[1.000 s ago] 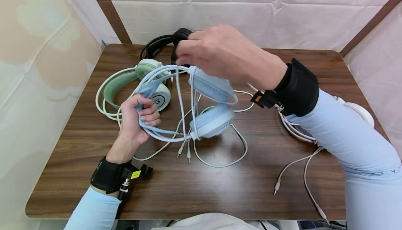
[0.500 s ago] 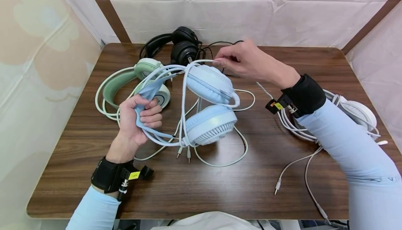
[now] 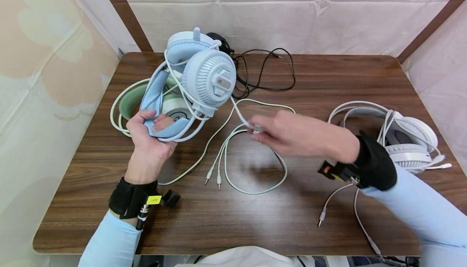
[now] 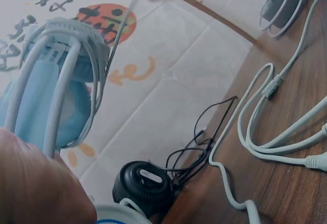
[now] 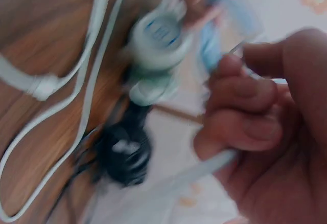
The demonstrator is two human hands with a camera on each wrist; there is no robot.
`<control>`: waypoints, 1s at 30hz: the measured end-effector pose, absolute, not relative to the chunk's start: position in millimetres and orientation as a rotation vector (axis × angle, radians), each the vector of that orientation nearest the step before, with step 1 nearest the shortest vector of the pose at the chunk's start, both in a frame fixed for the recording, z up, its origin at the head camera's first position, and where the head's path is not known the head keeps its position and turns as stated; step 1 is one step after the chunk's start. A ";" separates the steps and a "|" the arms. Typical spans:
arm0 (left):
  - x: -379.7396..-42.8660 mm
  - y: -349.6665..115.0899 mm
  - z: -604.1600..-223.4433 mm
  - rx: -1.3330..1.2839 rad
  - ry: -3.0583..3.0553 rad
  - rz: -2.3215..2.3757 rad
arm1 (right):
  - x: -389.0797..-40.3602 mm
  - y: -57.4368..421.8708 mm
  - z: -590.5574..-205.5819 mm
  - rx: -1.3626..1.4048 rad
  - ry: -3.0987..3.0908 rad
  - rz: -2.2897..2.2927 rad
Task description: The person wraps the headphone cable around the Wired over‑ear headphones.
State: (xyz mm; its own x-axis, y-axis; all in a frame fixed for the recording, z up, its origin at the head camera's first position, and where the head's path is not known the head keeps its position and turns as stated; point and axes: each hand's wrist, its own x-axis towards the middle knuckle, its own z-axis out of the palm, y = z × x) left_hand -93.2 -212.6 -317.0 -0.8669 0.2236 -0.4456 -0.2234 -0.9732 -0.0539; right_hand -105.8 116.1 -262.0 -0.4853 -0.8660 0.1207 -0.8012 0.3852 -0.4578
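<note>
Light-blue headphones (image 3: 209,80) hang raised over the left part of the table, ear cups up and away from me. My left hand (image 3: 151,147) grips them by the soft blue headband (image 3: 155,92). White cable (image 3: 184,92) runs wrapped around the ear cups and frame. From the headphones a cable end (image 3: 238,111) stretches down and right to my right hand (image 3: 292,133), which is blurred and pinches it between thumb and fingers. In the right wrist view a length of cable (image 5: 204,170) passes through that hand's curled fingers (image 5: 240,127).
Behind the held pair lie green headphones (image 3: 127,101), their pale cable (image 3: 255,193) looped mid-table. Black headphones (image 4: 143,185), partly hidden in the head view, and their cable (image 3: 293,72) lie at the back. White headphones (image 3: 416,133) with bundled cable rest at the right.
My left hand has turned the headphones so their ear cups swing upward and one outer face shows. My right hand has moved from above the ear cups to the right and nearer, drawing the cable.
</note>
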 end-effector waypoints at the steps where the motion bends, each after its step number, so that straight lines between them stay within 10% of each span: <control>1: -92.8 -212.0 -315.3 -0.696 0.019 2.830 | -96.1 114.3 -257.4 -1.532 2.462 -0.680; 9: -93.4 -208.4 -304.5 -0.697 0.140 2.870 | -45.0 81.7 -222.8 -1.990 2.480 -0.449; 30: -84.3 -193.1 -309.2 -0.381 0.977 2.705 | -129.6 104.2 -215.4 -2.038 2.949 -0.623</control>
